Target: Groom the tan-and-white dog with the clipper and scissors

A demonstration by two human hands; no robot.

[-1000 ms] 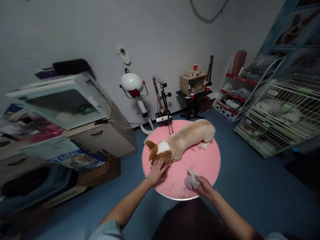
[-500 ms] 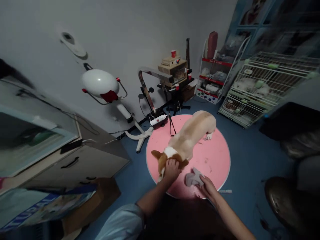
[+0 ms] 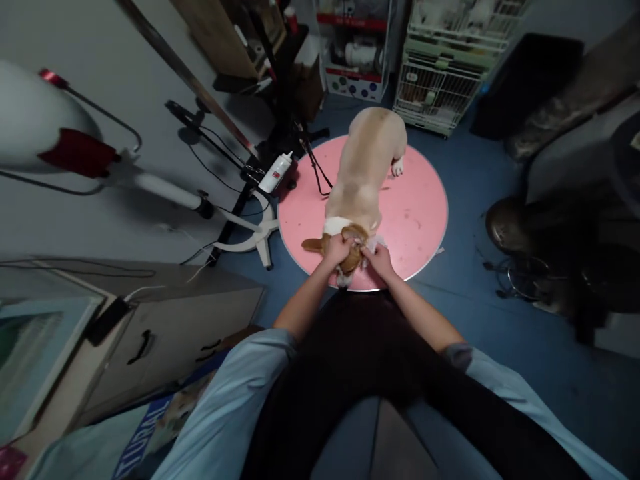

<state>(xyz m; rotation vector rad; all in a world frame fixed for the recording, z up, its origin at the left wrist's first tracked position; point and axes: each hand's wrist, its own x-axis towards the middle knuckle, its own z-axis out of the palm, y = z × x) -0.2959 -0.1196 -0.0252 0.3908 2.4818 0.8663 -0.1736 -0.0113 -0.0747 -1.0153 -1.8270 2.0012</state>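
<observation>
Hands (image 3: pixel 359 255) seemingly clasped around dog's head (image 3: pixel 350 250), dryer stand (image 3: pixel 250 230) alongside pink table (image 3: pixel 420 207).

One dog (image 3: pixel 363 180) lies on one round pink grooming table (image 3: pixel 420 213) at the centre of the frame. Two hands, the left hand (image 3: pixel 339 248) and the right hand (image 3: pixel 379 258), rest at its head. One white bottle (image 3: pixel 277 171) sits left of the table, one wire cage (image 3: pixel 445 73) at upper right, and one cabinet (image 3: pixel 150 327) at lower left.
</observation>
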